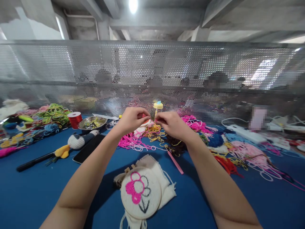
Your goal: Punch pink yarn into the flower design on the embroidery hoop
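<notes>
black pen: lies by the black phone [87, 151], its knitted bird ornament [76, 142] near the left forearm; a wide elbow sweep could roll it.
red spool: the red spool [74, 121] stands upright just beside the metal dish [83, 128]; a snagged strand might tip it.
magenta yarn: the loose heap of magenta yarn [130, 141] spreads below the left hand [134, 119]; crossing loops there could knot if one end is pulled hard.
left hand: raised over the yarn, fingers curled, thumb near the forefinger; whether they meet on a strand is too small to tell.
embroidery hoop: the embroidery hoop [152, 197] lies flat on the blue table, nearest the body, flower partly filled in pink; untouched by either hand, its loose cloth edges could catch a sleeve or thread.
yellow-lidded jar: the yellow-lidded jar [158, 105] stands behind the gap between the hands; a forward jerk could knock it.
right hand: the right hand [170, 124] is apart from the left, fingers bent inward; i cannot tell whether they clamp anything.
pink-handled tool: the pink-handled tool [175, 163] lies beside brown yarn [177, 147]; its thin end may hook a loop.
</notes>
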Demonstrator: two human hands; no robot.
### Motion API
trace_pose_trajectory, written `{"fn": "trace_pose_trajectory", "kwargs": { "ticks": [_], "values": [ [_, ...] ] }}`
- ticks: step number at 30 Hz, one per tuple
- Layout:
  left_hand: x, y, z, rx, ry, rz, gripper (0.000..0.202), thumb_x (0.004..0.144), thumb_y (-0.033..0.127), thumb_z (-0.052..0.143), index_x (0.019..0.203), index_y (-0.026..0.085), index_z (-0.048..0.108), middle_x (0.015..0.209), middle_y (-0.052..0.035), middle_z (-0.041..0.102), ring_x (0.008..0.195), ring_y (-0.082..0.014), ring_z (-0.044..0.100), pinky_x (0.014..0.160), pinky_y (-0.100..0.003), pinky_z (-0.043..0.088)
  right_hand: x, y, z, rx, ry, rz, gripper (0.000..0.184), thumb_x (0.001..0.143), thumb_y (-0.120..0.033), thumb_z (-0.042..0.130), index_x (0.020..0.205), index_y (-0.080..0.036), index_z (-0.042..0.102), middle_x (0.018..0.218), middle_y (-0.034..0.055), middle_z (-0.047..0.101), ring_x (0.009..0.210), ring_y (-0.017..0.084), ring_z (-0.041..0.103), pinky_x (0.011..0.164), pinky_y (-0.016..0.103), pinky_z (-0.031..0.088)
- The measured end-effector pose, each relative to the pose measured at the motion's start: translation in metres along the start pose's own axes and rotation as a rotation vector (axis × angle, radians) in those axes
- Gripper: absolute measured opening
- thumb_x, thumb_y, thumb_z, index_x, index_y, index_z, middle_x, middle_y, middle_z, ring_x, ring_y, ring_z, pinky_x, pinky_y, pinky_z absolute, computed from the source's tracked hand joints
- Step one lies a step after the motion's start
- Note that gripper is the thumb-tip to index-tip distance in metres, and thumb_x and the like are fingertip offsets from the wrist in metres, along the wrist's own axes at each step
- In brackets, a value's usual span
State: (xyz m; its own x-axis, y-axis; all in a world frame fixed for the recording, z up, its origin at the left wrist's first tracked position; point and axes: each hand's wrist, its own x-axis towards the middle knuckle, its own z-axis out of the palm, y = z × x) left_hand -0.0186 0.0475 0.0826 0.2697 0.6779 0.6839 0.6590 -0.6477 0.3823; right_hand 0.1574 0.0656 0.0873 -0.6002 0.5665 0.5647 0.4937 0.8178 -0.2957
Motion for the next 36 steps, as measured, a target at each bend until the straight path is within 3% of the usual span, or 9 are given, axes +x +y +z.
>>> {"fn": "trace_pose_trajectory", "kwargs": {
  "ticks": [5, 9, 11, 13, 17, 22, 26, 31, 36],
  "values": [
    [0.001, -0.008, -0.001, -0.204, -0.089, -0.028, 0.013, 0.069, 0.024, 0.057, 0.066, 0.014, 0.064, 0.049, 0.0022, 0.051, 0.044, -0.0055, 0.034, 0.042, -0.02, 0.027, -0.006, -0.008, -0.004, 0.081, -0.167, -0.08, 0.009, 0.074, -0.017, 0.048, 0.072, -0.015, 0.056, 0.065, 0.0009, 0.056, 0.058, 0.009, 0.047, 0.056, 0.023, 0.034],
    [0.002, -0.01, 0.006, -0.311, -0.125, -0.071, 0.017, 0.07, 0.026, 0.056, 0.071, 0.013, 0.065, 0.051, 0.0009, 0.054, 0.045, -0.0057, 0.037, 0.04, -0.019, 0.027, -0.006, -0.01, -0.005, 0.214, 0.073, 0.001, 0.01, 0.077, -0.022, 0.047, 0.073, -0.015, 0.053, 0.067, 0.0018, 0.055, 0.058, 0.009, 0.047, 0.054, 0.023, 0.035],
    [0.002, -0.007, 0.007, -0.302, -0.133, -0.071, 0.018, 0.07, 0.027, 0.056, 0.072, 0.013, 0.066, 0.049, 0.0019, 0.051, 0.043, -0.005, 0.034, 0.039, -0.019, 0.026, -0.005, -0.009, -0.005, 0.147, 0.229, 0.037, 0.01, 0.077, -0.021, 0.047, 0.072, -0.015, 0.053, 0.066, 0.0021, 0.055, 0.057, 0.009, 0.046, 0.053, 0.023, 0.035],
    [0.0, -0.002, 0.005, -0.279, -0.141, -0.051, 0.019, 0.071, 0.028, 0.055, 0.071, 0.012, 0.066, 0.047, 0.0025, 0.049, 0.042, -0.0048, 0.032, 0.038, -0.019, 0.025, -0.003, -0.007, -0.006, 0.013, 0.292, 0.035, 0.009, 0.075, -0.018, 0.047, 0.07, -0.015, 0.053, 0.065, 0.0021, 0.055, 0.057, 0.009, 0.045, 0.055, 0.024, 0.035],
    [-0.003, 0.005, -0.004, -0.215, -0.114, -0.019, 0.023, 0.072, 0.031, 0.053, 0.071, 0.012, 0.066, 0.051, 0.0006, 0.054, 0.044, -0.0057, 0.037, 0.04, -0.019, 0.029, -0.002, -0.004, -0.005, -0.139, 0.145, -0.063, 0.01, 0.074, -0.014, 0.046, 0.069, -0.015, 0.054, 0.066, 0.0025, 0.056, 0.06, 0.01, 0.047, 0.058, 0.024, 0.034],
    [0.0, -0.004, -0.01, -0.205, -0.064, -0.042, 0.019, 0.071, 0.027, 0.054, 0.069, 0.012, 0.065, 0.062, -0.0036, 0.062, 0.054, -0.0081, 0.048, 0.048, -0.02, 0.036, -0.006, -0.011, -0.002, -0.008, -0.023, -0.145, 0.01, 0.075, -0.017, 0.046, 0.071, -0.015, 0.055, 0.065, 0.0009, 0.055, 0.056, 0.008, 0.045, 0.055, 0.023, 0.034],
    [0.001, -0.013, -0.004, -0.251, -0.137, -0.051, 0.023, 0.072, 0.032, 0.053, 0.072, 0.012, 0.066, 0.056, -0.0018, 0.059, 0.049, -0.0071, 0.044, 0.044, -0.019, 0.033, -0.007, -0.015, -0.002, 0.162, 0.116, -0.052, 0.01, 0.076, -0.02, 0.045, 0.073, -0.015, 0.054, 0.066, 0.0009, 0.055, 0.056, 0.008, 0.046, 0.052, 0.022, 0.035],
    [-0.002, -0.001, -0.003, -0.227, -0.208, 0.023, 0.025, 0.072, 0.033, 0.052, 0.069, 0.012, 0.066, 0.047, 0.0016, 0.052, 0.041, -0.0049, 0.034, 0.038, -0.019, 0.025, -0.003, -0.009, -0.001, -0.048, 0.33, -0.017, 0.009, 0.075, -0.017, 0.046, 0.07, -0.015, 0.053, 0.067, 0.0026, 0.056, 0.059, 0.01, 0.046, 0.057, 0.024, 0.035],
    [-0.006, 0.012, -0.015, -0.128, -0.16, 0.002, 0.022, 0.073, 0.028, 0.051, 0.069, 0.012, 0.066, 0.051, -0.0011, 0.057, 0.044, -0.0062, 0.04, 0.041, -0.019, 0.031, -0.003, -0.009, -0.001, -0.175, 0.143, -0.125, 0.012, 0.076, -0.016, 0.041, 0.068, -0.016, 0.05, 0.066, 0.0032, 0.054, 0.061, 0.011, 0.045, 0.059, 0.025, 0.034]
  ]
}}
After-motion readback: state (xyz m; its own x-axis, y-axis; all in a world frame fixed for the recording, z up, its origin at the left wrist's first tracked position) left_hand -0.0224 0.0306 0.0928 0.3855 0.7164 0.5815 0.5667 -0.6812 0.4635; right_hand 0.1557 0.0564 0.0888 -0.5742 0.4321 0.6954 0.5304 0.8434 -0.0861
